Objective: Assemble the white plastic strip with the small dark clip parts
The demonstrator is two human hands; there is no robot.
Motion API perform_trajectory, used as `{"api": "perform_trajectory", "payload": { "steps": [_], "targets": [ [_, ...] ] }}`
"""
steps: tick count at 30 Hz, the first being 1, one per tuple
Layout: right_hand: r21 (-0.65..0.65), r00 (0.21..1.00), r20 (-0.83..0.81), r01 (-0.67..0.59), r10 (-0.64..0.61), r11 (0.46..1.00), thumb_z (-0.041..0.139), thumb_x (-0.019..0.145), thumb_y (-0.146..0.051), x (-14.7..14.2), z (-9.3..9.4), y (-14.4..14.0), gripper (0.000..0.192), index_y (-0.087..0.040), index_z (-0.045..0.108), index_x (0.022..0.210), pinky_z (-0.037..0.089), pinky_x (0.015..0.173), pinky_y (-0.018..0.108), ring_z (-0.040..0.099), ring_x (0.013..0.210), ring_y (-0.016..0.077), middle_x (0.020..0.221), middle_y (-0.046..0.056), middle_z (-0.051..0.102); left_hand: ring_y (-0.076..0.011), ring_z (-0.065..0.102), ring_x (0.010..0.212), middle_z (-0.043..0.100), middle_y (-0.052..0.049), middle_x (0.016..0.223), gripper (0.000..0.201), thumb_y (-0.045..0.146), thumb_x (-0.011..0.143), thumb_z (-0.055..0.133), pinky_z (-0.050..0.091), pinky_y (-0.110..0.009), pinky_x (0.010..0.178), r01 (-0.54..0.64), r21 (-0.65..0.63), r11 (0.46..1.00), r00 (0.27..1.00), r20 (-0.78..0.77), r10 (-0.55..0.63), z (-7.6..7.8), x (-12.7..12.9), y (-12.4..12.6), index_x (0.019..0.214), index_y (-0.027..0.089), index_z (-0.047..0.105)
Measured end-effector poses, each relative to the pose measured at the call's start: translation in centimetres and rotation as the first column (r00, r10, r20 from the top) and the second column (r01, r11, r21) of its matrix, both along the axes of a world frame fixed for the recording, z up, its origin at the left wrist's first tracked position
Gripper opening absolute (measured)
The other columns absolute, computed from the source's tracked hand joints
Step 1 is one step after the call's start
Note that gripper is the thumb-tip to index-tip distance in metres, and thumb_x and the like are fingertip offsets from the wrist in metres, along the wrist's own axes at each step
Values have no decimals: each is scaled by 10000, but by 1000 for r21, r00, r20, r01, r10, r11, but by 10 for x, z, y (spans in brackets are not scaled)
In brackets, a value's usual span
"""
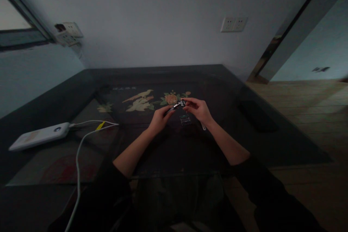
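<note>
Both forearms reach forward over the dark bench [244,141], sleeves pushed back.

The left hand [159,119] has its fingers [169,111] closed around the near, lower end of a small metal tool [178,105], seemingly a clipper or folding implement (the light is too poor to name it with certainty). The right hand [198,110] has its fingers [188,103] pinched on the tool's far, upper end. The tool is held clear of the bench, bridging the two sets of fingers. Its long axis runs from lower left to upper right, rising toward the right-hand fingers. The left hand carries the body; the right hand bears only on the tip.

Directly below the right-hand fingers, a small clear-looking case [185,119] lies on the bench, apart from the tool and nearer the right hand than the left.

Well to the left of the left-hand fingers, a white power bank [40,136] lies flat, with a white cable [81,141] trailing toward the near edge.

Just beyond the fingers is a painted bird-and-flower inlay [146,100] in the bench top. Beyond that, wall sockets [233,24] sit high on the wall.
</note>
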State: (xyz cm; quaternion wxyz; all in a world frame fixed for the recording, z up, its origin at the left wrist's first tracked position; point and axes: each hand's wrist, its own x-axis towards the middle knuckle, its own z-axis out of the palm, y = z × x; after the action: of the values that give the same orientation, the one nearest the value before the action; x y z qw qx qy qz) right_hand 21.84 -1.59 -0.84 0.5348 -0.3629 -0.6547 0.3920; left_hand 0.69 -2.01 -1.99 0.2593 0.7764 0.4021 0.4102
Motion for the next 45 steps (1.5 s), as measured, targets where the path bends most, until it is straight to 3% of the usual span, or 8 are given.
{"api": "perform_trajectory", "payload": {
  "steps": [14, 32, 38, 45],
  "targets": [
    [-23, 998, -61, -27, 25, 999, 846, 640, -471, -2, -1, 0, 512, -173, 746, 1044, 490, 550, 280, 575, 552, 125, 672, 5, 652, -211, 651, 887, 735, -66, 981, 358, 394, 935, 515, 481, -285, 803, 18, -15, 1000, 1000, -26, -18, 4, 0, -4, 1112, 137, 689],
    [-57, 996, -54, -67, 64, 996, 833, 670, -441, 1, 2, 3, 528, -169, 730, 1111, 511, 621, 303, 595, 600, 132, 710, 14, 661, -181, 611, 825, 710, -45, 909, 297, 374, 914, 526, 459, -272, 769, -29, -36, 999, 1000, 1, 29, 2, 4, -2, 1019, 145, 684],
    [-10, 996, 85, -27, 27, 1000, 788, 711, -481, 6, 3, 4, 507, -171, 722, 1106, 488, 599, 290, 578, 596, 132, 739, 24, 674, -212, 650, 946, 729, -72, 1044, 341, 374, 928, 516, 477, -304, 863, -2, -34, 999, 1000, -23, 1, -1, 1, 1, 1143, 156, 665],
    [42, 933, 358, -56, 38, 998, 763, 745, -447, 18, 6, 5, 395, -164, 746, 1021, 428, 598, 274, 535, 611, 126, 715, 17, 651, -207, 668, 875, 741, -60, 1006, 374, 394, 924, 518, 483, -292, 803, 73, -39, 997, 980, -184, -80, 1, -11, 9, 1185, 177, 675]
  ]
}}
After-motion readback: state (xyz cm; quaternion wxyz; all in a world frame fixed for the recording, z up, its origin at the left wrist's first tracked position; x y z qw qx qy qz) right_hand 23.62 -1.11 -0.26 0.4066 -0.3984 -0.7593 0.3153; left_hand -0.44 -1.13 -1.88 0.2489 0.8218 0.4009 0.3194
